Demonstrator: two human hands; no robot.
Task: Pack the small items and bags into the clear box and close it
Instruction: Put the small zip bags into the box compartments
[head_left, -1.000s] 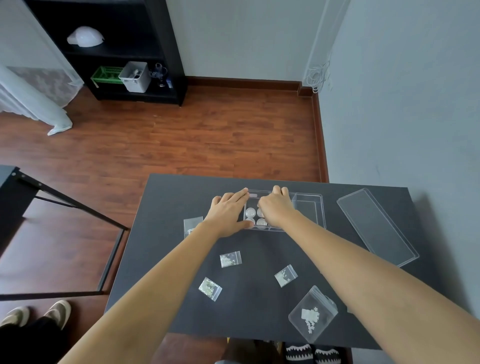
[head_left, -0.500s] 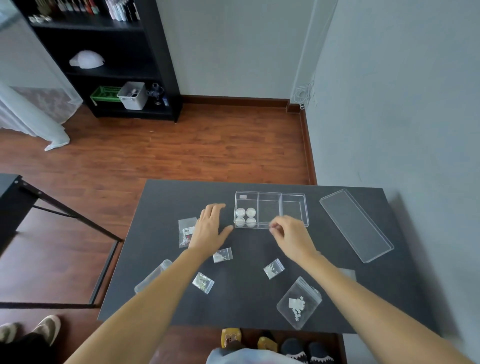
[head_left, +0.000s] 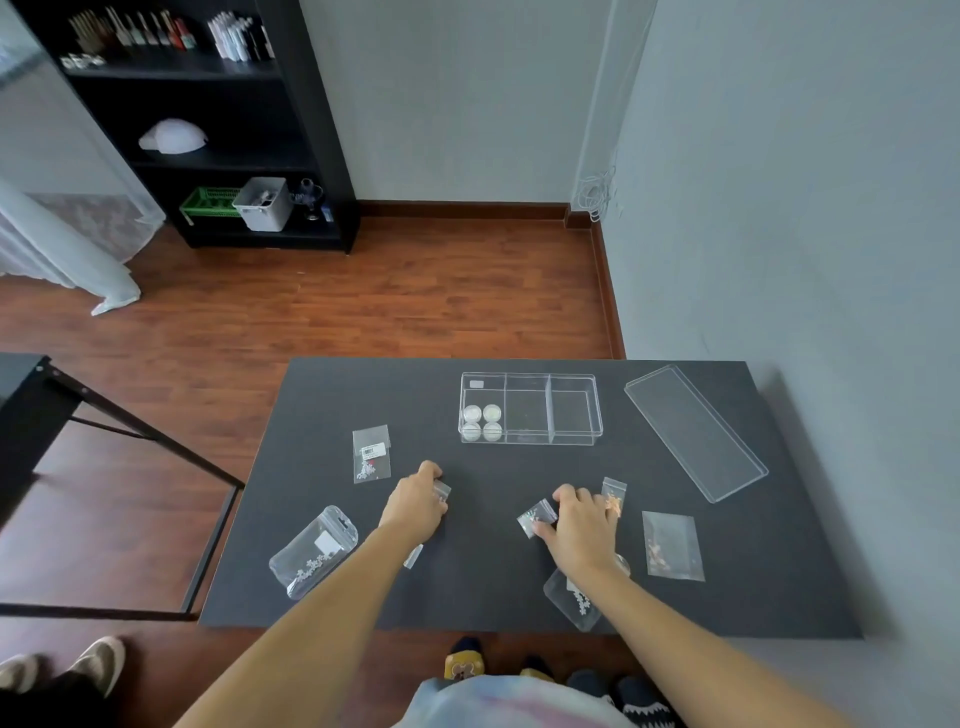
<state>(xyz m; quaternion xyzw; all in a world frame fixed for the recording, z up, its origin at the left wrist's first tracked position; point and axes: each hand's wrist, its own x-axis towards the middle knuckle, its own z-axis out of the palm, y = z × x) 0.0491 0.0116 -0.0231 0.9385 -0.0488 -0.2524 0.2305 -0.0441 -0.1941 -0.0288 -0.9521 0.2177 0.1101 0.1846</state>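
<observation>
The clear box (head_left: 530, 409) lies open on the black table (head_left: 322, 405), with several small round white containers (head_left: 481, 422) in its left compartment. Its clear lid (head_left: 695, 431) rests to the right. My left hand (head_left: 415, 504) is curled over a small zip bag (head_left: 442, 490), fingers closed on it. My right hand (head_left: 582, 525) presses on another small bag (head_left: 537, 515), thumb and fingers touching it, while an orange-bead bag (head_left: 614, 493) lies just beyond its fingers.
More bags lie around: a labelled one (head_left: 371, 453) at the left, a larger pouch (head_left: 313, 552) near the front left edge, another pouch (head_left: 570, 603) under my right wrist, and an orange-bead bag (head_left: 671, 545) at the right. A black shelf stands across the wooden floor.
Both hands left the clear box and drew back toward me. The left hand came down on one small bag, the right on another. The view tilted up.
</observation>
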